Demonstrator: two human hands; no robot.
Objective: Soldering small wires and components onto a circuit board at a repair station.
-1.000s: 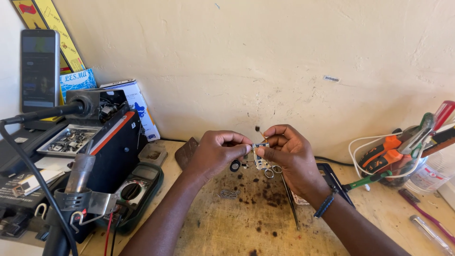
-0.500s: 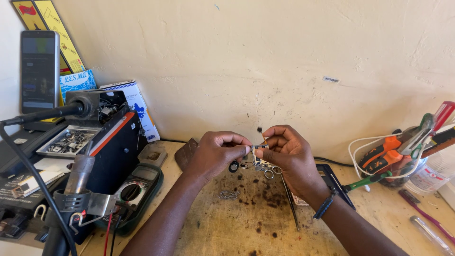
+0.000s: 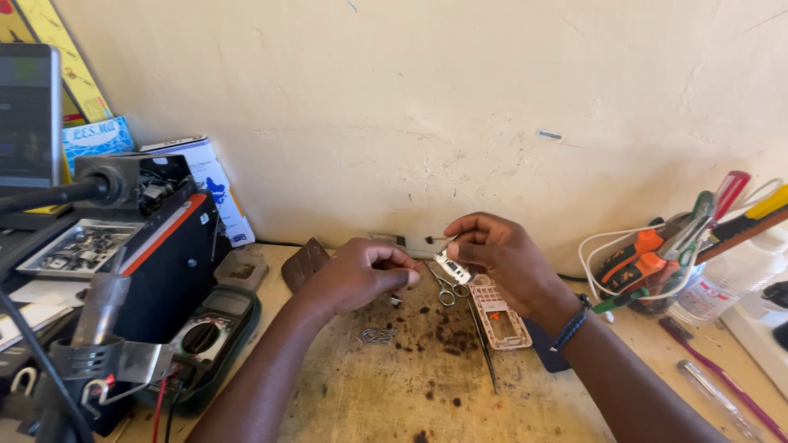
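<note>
Right hand [image 3: 509,258] pinches small white component [image 3: 452,268] at fingertips, above bench [image 3: 369,394]. Left hand [image 3: 357,275] curled shut, contents hidden, cannot tell. Part likely light, thin, fragile; hold by edges.

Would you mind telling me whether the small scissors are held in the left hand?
No, the small scissors lie on the workbench between the left hand and right hand.

A small electronics repair workshop: a stained, scorched wooden table [image 3: 386,394] against a bare plaster wall [image 3: 427,107], a multimeter [image 3: 209,340] at the table's left, and a jar of screwdrivers [image 3: 681,262] at its right.
</note>
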